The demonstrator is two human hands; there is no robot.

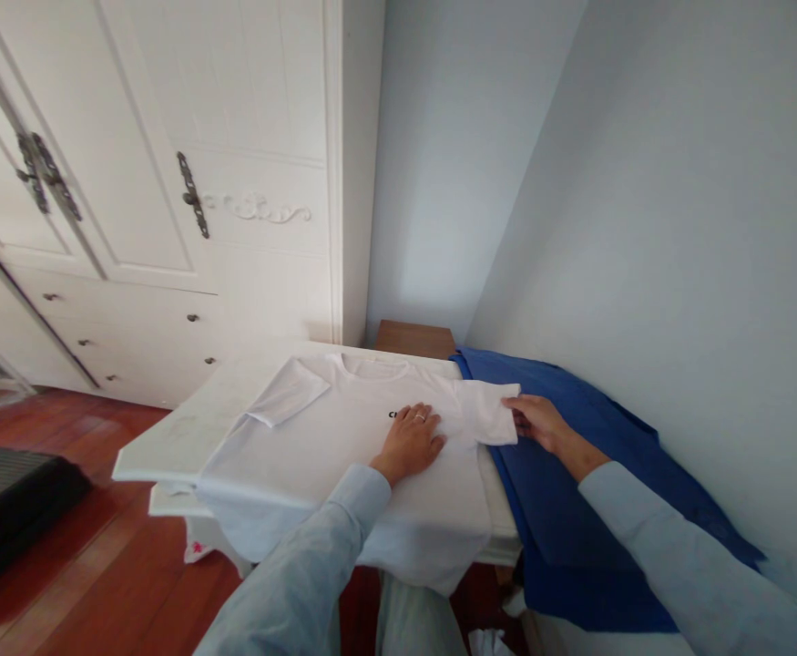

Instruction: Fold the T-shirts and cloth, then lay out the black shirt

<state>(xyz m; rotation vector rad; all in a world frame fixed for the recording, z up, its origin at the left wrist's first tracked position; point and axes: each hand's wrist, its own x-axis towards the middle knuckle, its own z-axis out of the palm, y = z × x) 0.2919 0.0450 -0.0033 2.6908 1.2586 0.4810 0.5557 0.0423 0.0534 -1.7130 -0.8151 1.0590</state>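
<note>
A white short-sleeved T-shirt [330, 456] lies spread on a white table [158, 442], its neckline at the far side and its hem hanging over the near edge. Small black letters show on the chest, partly covered by my left hand [412, 442]. That hand rests flat on the shirt front, fingers stretched out, a ring on one finger. At the right, my right hand [541, 424] pinches the cuff of the sleeve, which is stretched out sideways over blue fabric. The other sleeve lies folded inward over the shirt's left side.
Blue fabric [576, 510] is draped along the right side by the grey wall [699, 228]. A white wardrobe [261, 109] stands behind the table. A brown wooden box [415, 339] sits in the corner. A black object [15, 510] lies on the red wooden floor [131, 556].
</note>
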